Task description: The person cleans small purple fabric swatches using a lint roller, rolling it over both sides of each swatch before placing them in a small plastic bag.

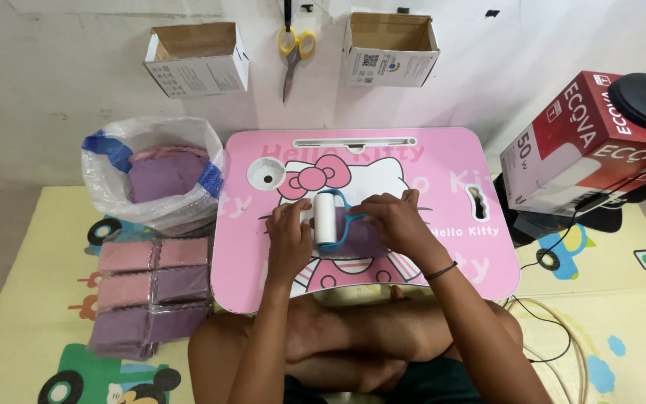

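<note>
A white lint roller (326,218) with a blue handle lies across a purple cloth piece (360,241) on the pink lap table (450,172). My left hand (287,233) touches the roller's left side and presses on the table. The blue handle sits under the fingers of my right hand (396,221), which also rests on the purple cloth. My crossed legs are under the table's near edge.
A clear plastic sack (151,172) of purple and pink cloths stands left of the table. Wrapped stacks of pink and purple cloths (151,292) lie on the mat. Two open cardboard boxes (197,58) and scissors (294,52) hang on the wall. A red-and-white carton (585,146) stands right, cables beside it.
</note>
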